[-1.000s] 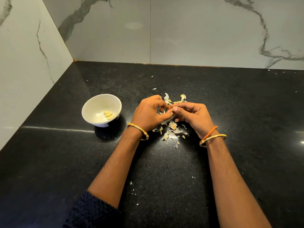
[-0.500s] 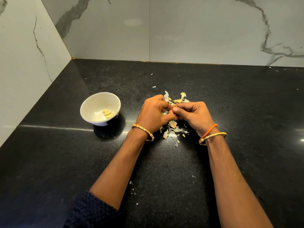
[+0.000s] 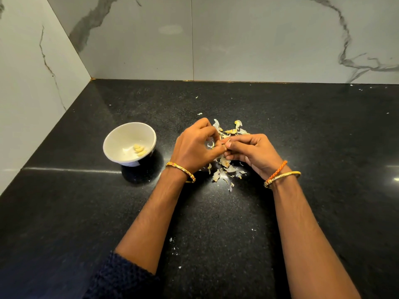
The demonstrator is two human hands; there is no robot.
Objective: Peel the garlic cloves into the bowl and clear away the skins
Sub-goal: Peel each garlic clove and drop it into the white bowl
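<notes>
Garlic clove (image 3: 224,145) is pinched right where both hands meet, just above the black counter (image 3: 216,223), and honestly you can barely see it, only a sliver of pale skin poking out between the fingertips. Left hand (image 3: 194,147) has its fingers curled in with thumb and forefinger nipping one end, right hand (image 3: 252,152) is curled the same way with the thumb pressed against the other end. Neither hand has spread fingers; both are tight little pinches.

My guess on handling: a clove this small weighs nothing, it's firm enough to squeeze without squashing, but once the skin comes off it gets a bit slick and sticky. The skin itself is papery, brittle, and tears into flakes instead of coming away in one piece. So I'd grip by the two ends and work a nail under the skin at the root end, where it usually lifts first.

Skins (image 3: 224,169) are scattered on the counter under and behind the hands, with a few stray flecks closer to the person. They'll blow around at a breath, so sweeping them together with a flat hand probably beats picking at them.

Bowl (image 3: 112,147) sits to the left, well apart from the hands, with a few peeled cloves (image 3: 139,149) in the bottom.
</notes>
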